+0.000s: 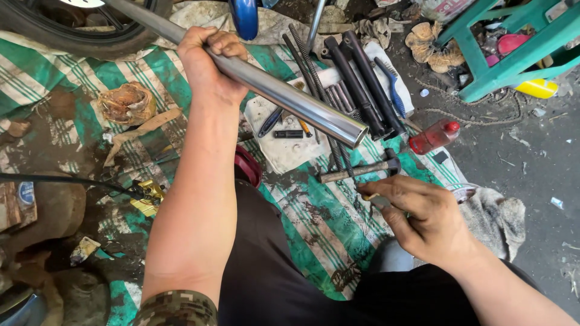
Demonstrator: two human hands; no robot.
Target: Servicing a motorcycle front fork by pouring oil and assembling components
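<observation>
Your left hand (208, 66) is wrapped fully closed around the long polished chrome steel tube (284, 99), fingers curled over the top and thumb underneath, taking it well up from the open end. The tube slants across the scene, from the upper left near the black rubber tyre (66, 33) down to its cut open end, which hangs in the air above the tools. Looks like a solid, stiff bit of steel, probably got some weight to it, and that mirror finish will be slick if there's any oil about, so a full-fist hold like yours makes sense; grabbing nearer the middle would balance it better than holding by the end.

Your right hand (423, 217) is lower down, fingers pinched together on something small and yellowish-grey (373, 198). I can't tell what it is, it's mostly hidden by your fingertips.

Just above that hand lies a rusty steel hammer with a dark head (362, 170), resting on the green and white striped tarp (314, 223). Beyond it: two long black coil springs (314, 84), black tubes (362, 84), a blue-handled brush (389, 84) and a small red plastic bottle (434, 137) on the dirty ground. A green plastic stool (513, 42) sits top right and a grey rag (498, 220) just right of your hand.
</observation>
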